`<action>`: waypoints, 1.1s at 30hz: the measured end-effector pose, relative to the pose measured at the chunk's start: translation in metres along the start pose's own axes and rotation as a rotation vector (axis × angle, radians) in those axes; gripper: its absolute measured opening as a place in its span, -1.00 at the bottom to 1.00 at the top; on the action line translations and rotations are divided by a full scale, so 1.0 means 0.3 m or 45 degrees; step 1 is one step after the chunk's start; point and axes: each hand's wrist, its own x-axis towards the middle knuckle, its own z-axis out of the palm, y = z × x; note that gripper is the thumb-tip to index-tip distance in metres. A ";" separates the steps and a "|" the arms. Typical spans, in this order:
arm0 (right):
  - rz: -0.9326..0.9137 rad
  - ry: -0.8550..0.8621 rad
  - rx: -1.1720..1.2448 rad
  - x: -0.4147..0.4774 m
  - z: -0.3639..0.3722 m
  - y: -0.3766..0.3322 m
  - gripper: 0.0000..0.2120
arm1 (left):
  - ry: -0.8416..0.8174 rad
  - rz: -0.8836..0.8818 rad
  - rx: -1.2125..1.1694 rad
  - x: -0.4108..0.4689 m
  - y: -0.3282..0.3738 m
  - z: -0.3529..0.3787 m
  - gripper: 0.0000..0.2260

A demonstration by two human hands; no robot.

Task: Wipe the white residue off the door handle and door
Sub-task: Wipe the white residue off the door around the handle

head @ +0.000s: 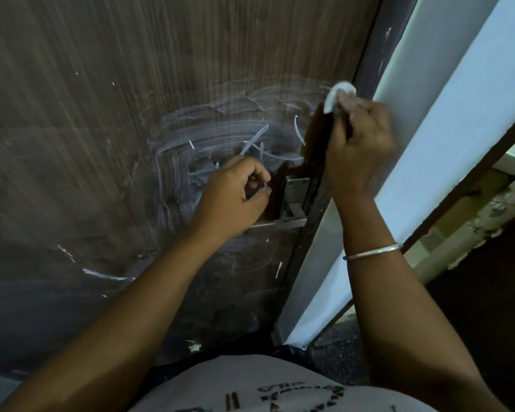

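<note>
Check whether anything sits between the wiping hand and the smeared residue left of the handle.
The left hand does: it is curled against the door by the handle, between the right hand with its white cloth near the door's edge and the residue farther left.

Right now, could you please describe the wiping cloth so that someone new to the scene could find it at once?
Start at the dark wooden door and follow its right edge up past the metal door handle. Above it, the right hand presses a small wad against the door. That wad is the white cloth: a solid, bright lump, unlike the thin white residue smeared beside it.
</note>
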 end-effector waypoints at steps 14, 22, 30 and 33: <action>-0.082 0.062 -0.018 -0.011 0.044 -0.031 -0.80 | 0.016 -0.089 0.054 -0.066 -0.030 -0.005 -0.84; -0.136 -0.176 -0.012 -0.136 0.039 -0.023 -0.81 | 0.019 -0.066 0.113 -0.076 -0.042 -0.004 -0.86; -0.225 -0.116 0.054 -0.095 0.083 -0.105 -0.81 | 0.064 -0.134 0.126 -0.070 -0.048 -0.008 -0.85; -0.301 -0.179 0.105 -0.128 0.079 -0.124 -0.86 | 0.059 -0.145 0.108 -0.076 -0.055 -0.013 -0.86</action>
